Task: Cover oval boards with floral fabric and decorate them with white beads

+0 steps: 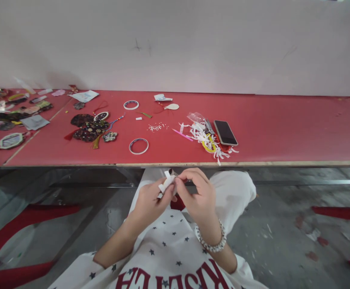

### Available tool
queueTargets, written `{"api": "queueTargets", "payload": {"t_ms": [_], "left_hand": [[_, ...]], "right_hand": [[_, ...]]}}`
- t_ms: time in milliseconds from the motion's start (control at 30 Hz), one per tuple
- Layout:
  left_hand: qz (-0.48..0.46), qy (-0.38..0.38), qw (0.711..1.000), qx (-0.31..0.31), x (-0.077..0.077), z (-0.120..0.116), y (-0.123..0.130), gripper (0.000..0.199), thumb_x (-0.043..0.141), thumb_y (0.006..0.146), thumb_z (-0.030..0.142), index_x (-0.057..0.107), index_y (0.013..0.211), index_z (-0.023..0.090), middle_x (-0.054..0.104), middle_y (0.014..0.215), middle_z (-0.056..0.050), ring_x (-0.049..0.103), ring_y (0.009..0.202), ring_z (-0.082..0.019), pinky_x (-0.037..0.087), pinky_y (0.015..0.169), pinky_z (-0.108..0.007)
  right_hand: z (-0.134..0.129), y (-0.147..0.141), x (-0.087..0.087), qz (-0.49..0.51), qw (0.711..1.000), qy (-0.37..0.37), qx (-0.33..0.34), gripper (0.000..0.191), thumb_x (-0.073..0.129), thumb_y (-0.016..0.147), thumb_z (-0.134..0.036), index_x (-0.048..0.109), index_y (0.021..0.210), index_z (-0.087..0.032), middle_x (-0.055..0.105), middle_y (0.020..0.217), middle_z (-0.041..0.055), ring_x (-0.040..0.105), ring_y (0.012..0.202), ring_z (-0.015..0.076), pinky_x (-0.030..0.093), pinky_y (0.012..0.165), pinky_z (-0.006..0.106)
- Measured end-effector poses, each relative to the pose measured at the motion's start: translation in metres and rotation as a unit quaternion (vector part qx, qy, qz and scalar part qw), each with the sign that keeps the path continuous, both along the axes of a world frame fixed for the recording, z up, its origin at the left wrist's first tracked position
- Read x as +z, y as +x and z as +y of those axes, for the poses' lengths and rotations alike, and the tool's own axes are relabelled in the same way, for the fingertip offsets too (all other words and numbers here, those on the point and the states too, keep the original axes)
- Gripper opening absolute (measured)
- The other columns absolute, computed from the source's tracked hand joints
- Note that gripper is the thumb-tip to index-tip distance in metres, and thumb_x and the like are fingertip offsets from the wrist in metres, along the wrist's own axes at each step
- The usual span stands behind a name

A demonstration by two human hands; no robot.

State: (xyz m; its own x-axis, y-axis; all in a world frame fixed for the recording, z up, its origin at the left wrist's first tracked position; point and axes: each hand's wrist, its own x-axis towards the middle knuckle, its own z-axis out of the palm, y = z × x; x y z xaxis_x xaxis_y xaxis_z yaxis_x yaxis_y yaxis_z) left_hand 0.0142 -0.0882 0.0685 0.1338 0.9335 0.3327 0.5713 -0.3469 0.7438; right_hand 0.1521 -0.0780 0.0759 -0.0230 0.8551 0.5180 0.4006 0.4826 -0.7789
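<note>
Together, left hand (152, 202) and right hand (196, 195) pinch white paper strip (166, 182), both grips closed on it.

Small folded white paper strip (166, 181)

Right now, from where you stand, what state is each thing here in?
Left hand: raised, holding a white paper strip.
Right hand: raised, fingertips pinching the same strip.
Beaded bracelet: worn on the right wrist.
Smartphone: lying flat on the red table, screen dark.
Loose white paper strips: heaped in a tangle beside the smartphone.
Round ring: lying flat on the red table.
</note>
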Motion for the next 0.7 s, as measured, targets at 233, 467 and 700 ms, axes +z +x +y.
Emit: {"api": "queueTargets", "payload": {"t_ms": [233, 467, 700], "left_hand": [[-0.025, -0.042, 0.999, -0.012, -0.007, 0.009, -0.002, 0.023, 0.044, 0.086, 0.022, 0.063, 0.075, 0.016, 0.067, 0.055, 0.001, 0.059, 0.047, -0.009, 0.040, 0.048, -0.014], [-0.112, -0.059, 0.992, 0.026, -0.010, 0.014, -0.001, 0.025, 0.048, 0.085, 0.025, 0.065, 0.068, 0.015, 0.065, 0.049, 0.001, 0.057, 0.044, -0.010, 0.041, 0.046, -0.017], [-0.336, -0.137, 0.931, 0.025, -0.016, 0.024, -0.002, 0.031, 0.052, 0.086, 0.039, 0.066, 0.073, 0.013, 0.065, 0.051, -0.002, 0.059, 0.041, -0.014, 0.049, 0.049, -0.024]], "right_hand": [[0.013, -0.005, -0.007, 0.065, 0.993, -0.094, 0.024, 0.012, 0.054, 0.079, -0.015, 0.052, 0.069, -0.020, 0.055, 0.072, -0.0011, 0.052, 0.066, 0.0109, 0.044, 0.063, 0.024], [0.018, -0.012, -0.023, 0.166, 0.979, -0.116, 0.010, 0.010, 0.053, 0.080, -0.018, 0.051, 0.070, -0.020, 0.053, 0.072, -0.0007, 0.050, 0.065, 0.0110, 0.042, 0.059, 0.024], [0.026, -0.010, -0.028, 0.203, 0.976, -0.077, 0.002, 0.009, 0.052, 0.081, -0.017, 0.051, 0.073, -0.020, 0.052, 0.072, -0.0007, 0.050, 0.065, 0.0107, 0.042, 0.059, 0.024]]}}
